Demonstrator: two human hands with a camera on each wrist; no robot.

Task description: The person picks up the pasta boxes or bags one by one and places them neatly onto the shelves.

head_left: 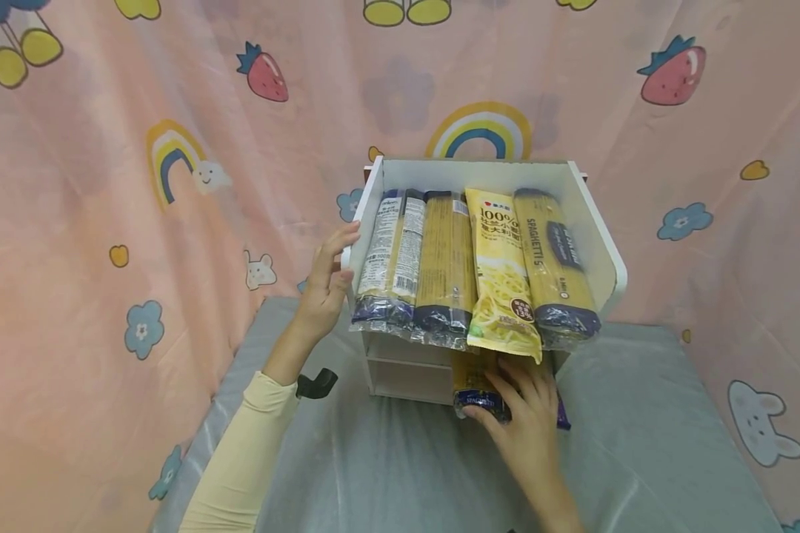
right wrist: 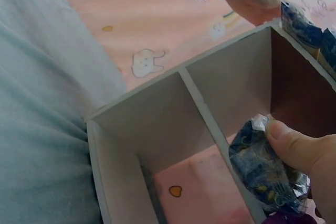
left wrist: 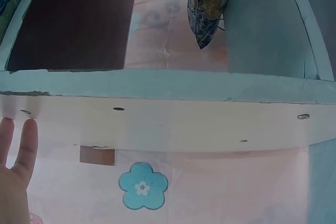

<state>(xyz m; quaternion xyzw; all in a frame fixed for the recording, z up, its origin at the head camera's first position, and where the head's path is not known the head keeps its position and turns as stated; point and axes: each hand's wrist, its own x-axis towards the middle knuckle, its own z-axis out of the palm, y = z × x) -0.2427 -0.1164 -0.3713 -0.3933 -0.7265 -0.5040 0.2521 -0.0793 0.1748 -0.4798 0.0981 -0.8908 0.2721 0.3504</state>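
Note:
My left hand [head_left: 327,281] rests against the left side of a white shelf [head_left: 600,259], fingers nearly straight; in the left wrist view its fingertips touch the side panel [left wrist: 210,124]. Below the top tier, my right hand [head_left: 527,414] grips a pack of spaghetti [head_left: 480,396] by its dark blue end, at the upper compartment's opening. The right wrist view shows the thumb pressed on the crinkled clear wrap of this spaghetti pack [right wrist: 262,169]. A purple-ended pack [head_left: 564,416] shows beside the right hand, mostly hidden by it.
On the top tier lie a labelled pasta pack [head_left: 390,252], another blue-ended pack [head_left: 445,259], a yellow pasta bag [head_left: 503,274] and a spaghetti pack [head_left: 556,259]. A divider [right wrist: 194,93] splits the compartments below. Grey cloth [head_left: 400,474] covers the table; a patterned pink curtain [head_left: 307,148] hangs behind.

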